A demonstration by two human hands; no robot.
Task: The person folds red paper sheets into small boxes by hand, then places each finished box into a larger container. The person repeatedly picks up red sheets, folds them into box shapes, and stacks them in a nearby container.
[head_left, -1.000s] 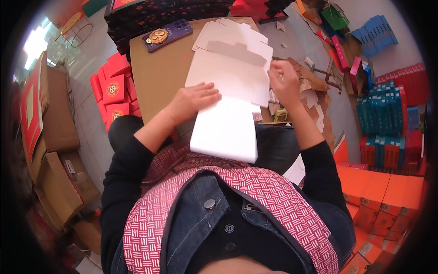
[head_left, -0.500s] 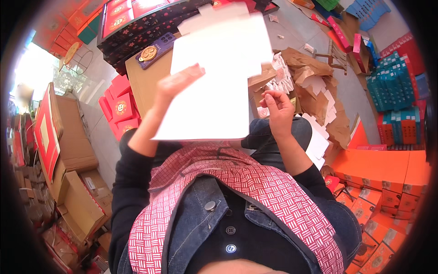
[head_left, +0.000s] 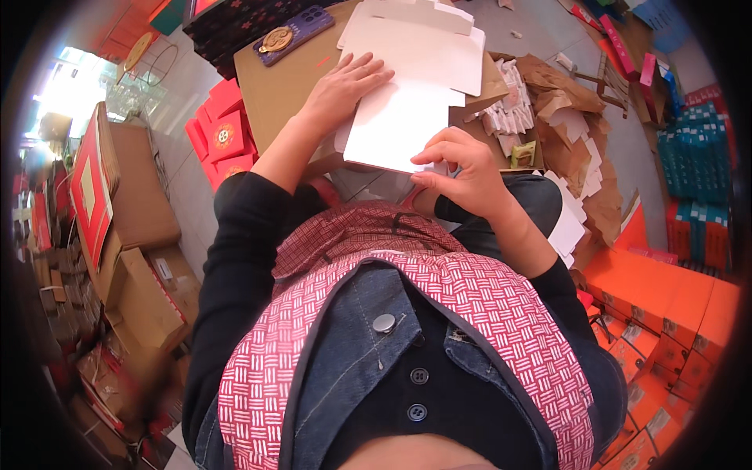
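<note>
At the far left, a red panel (head_left: 92, 188) stands tilted against a brown carton (head_left: 147, 188), and just below them there is an open cardboard box (head_left: 133, 301). More to the right, red boxes (head_left: 227, 135), 2 of them with a round emblem, lie in a pile beside the table top of brown cardboard (head_left: 286, 82). At its far side is a dark box with small flowers (head_left: 243, 35), and near it a purple phone (head_left: 317, 26) lies with a round golden piece on its back.

The left hand (head_left: 345, 88) is flat, with fingers stretched, and rests on the left side of the white card (head_left: 411, 113); it grasps nothing. This card lies over the brown cardboard, between the 2 hands, and its flat edge is toward the person. The right hand (head_left: 468, 168) is bent at the near right corner of the card, thumb and fingers curled close to the edge; whether they pinch it, I cannot tell.

Right of the card are small white packets (head_left: 509, 102) and 1 yellow-green packet (head_left: 523, 154), then crumpled brown paper (head_left: 556, 82). Farther right are orange boxes (head_left: 650, 283) and a stack of teal boxes (head_left: 695, 157).
</note>
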